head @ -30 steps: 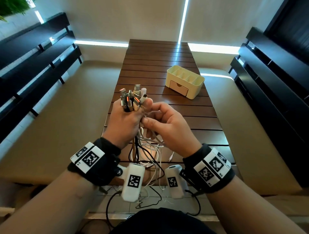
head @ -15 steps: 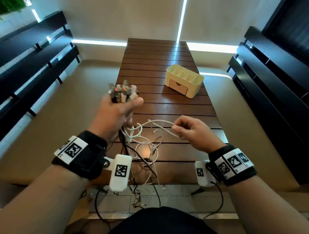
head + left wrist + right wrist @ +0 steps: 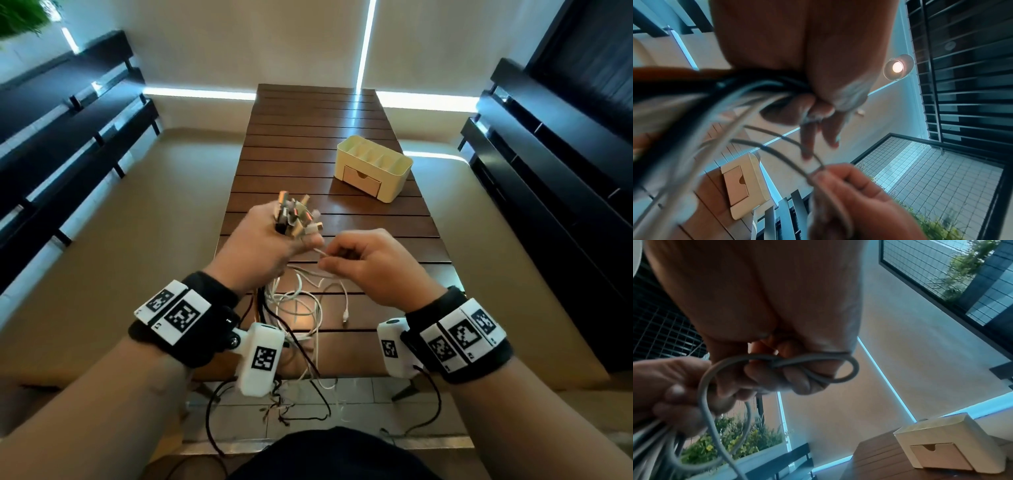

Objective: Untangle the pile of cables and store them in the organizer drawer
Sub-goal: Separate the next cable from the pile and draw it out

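Observation:
My left hand (image 3: 267, 246) grips a bundle of cables (image 3: 296, 219) just below their plugs, which stick up out of the fist. White and black cable lengths (image 3: 301, 308) hang from it in tangled loops over the table's near edge. Close beside it, my right hand (image 3: 363, 263) pinches one white cable (image 3: 777, 361), which loops round its curled fingers (image 3: 797, 382). The left wrist view shows the bundle (image 3: 756, 87) in the fist and that cable (image 3: 793, 162) running to the right hand (image 3: 849, 191). The cream organizer (image 3: 375, 168) stands further back on the right, its drawer (image 3: 362, 181) closed.
The slatted wooden table (image 3: 308, 130) stretches away from me. Dark benches (image 3: 68, 137) line the left side and dark shelving (image 3: 555, 164) the right. A loose white plug end (image 3: 346, 317) dangles above the near slats. Black wires (image 3: 308, 404) trail to the floor below the table's edge.
My right hand, which had drawn a white cable out to the right, has come back to the left hand. The left hand has shifted right and lower with the bundle.

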Demonstrator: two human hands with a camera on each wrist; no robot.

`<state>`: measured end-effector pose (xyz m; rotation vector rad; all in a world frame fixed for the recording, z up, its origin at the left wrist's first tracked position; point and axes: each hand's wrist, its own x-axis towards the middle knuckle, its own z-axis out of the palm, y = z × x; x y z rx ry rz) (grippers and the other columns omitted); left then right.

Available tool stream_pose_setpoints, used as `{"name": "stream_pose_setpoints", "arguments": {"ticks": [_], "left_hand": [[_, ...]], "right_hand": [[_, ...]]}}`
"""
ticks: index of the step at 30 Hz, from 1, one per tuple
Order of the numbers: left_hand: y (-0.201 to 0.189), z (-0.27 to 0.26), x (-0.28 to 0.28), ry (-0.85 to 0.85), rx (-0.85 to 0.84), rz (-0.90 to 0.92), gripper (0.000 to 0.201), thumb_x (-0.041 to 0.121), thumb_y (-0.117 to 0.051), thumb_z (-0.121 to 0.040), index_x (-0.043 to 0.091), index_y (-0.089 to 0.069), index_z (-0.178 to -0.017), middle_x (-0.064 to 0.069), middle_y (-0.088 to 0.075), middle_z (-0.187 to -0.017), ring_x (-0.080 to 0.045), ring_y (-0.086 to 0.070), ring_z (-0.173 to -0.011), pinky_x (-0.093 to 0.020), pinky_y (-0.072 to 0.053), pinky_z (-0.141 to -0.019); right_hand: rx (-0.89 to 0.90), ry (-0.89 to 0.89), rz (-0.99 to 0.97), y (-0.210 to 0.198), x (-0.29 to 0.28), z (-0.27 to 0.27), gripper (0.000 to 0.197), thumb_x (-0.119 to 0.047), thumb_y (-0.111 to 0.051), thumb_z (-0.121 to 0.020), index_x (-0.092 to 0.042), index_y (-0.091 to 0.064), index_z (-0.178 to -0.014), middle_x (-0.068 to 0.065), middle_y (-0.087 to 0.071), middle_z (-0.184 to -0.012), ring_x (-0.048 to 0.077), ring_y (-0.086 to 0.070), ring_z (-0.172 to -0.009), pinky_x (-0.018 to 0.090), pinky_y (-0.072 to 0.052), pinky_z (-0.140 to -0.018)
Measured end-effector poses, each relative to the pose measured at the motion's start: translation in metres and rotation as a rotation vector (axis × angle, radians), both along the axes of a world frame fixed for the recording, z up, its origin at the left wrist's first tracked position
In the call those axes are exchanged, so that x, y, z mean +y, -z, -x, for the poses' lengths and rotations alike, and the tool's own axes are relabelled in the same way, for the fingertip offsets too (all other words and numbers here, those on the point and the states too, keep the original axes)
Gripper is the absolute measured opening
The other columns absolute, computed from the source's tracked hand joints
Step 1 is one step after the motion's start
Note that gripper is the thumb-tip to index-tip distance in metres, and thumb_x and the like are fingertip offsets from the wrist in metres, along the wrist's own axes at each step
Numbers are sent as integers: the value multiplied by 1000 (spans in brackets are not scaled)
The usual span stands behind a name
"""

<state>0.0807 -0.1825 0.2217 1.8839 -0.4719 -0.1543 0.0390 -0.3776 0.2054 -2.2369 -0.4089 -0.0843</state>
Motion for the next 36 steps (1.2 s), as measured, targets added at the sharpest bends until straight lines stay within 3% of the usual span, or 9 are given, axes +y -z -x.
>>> {"name": "stream_pose_setpoints", "arguments": {"ticks": [4,9,11,15,17,19,24,28,36], "left_hand": [[-5,3,3,130,100,-61,10,14,-72,-91,6,-66,-92,-4,-69,-66,-7,-48,-43,-20,-39,-42],[-9,-1,8,-89,125,140,18,1,-66,-91,-5,-64,-108,-5,-64,-76,3,-54,-43,-8,-39,-44],[-10,-4,12,-135,116,208,21,0,-64,-92,-2,-63,-113,-10,-63,-79,2,-53,-43,-8,-40,-45],[-6,-9,18,-253,74,268,10,10,-68,-93,15,-67,-101,-5,-66,-72,-5,-46,-41,-19,-37,-41],[-5,-13,24,-322,74,336,6,12,-68,-94,19,-68,-94,-2,-65,-71,-6,-43,-43,-21,-35,-41],[-6,-16,31,-342,89,431,14,12,-67,-95,21,-68,-85,-4,-62,-70,-10,-36,-43,-24,-27,-40],[-9,-17,36,-317,101,421,21,12,-68,-94,22,-68,-76,-6,-64,-68,-12,-30,-39,-27,-23,-41],[-11,-15,30,-310,132,368,23,11,-66,-95,19,-68,-73,-8,-64,-67,-14,-31,-42,-28,-23,-42],[3,-13,7,-231,173,285,14,8,-68,-94,17,-67,-84,-8,-65,-67,-16,-33,-43,-27,-28,-43]], "right_hand": [[-47,18,28,-7,-2,0,8,-22,-77,-87,-15,-73,-84,-7,-65,-70,8,-58,-62,18,-47,-59],[60,143,348,26,-15,0,10,-23,-71,-87,-30,-65,-88,-11,-49,-88,14,-51,-86,41,-48,-87],[115,195,275,39,-25,4,23,-15,-66,-92,-32,-66,-107,-12,-52,-94,14,-54,-92,39,-50,-92],[395,143,-120,52,-36,20,60,-8,-55,-100,-46,-40,-144,5,-71,-90,20,-71,-74,33,-58,-73],[452,225,-257,62,-44,24,61,-7,-53,-101,-49,-38,-142,8,-73,-89,27,-72,-70,39,-60,-68],[417,402,-289,73,-58,26,43,-7,-53,-101,-38,-54,-131,9,-73,-89,23,-69,-62,41,-59,-65],[294,657,-310,89,-86,20,22,-17,-53,-102,-27,-70,-92,3,-66,-78,8,-42,-43,23,-38,-41],[440,431,-347,68,-77,29,15,-23,-55,-102,-18,-68,-98,-1,-60,-65,9,-38,-40,22,-30,-38],[655,60,234,47,-17,55,24,-33,-53,-102,-26,-62,-81,-5,-66,-71,12,-57,-55,19,-46,-48]]}}
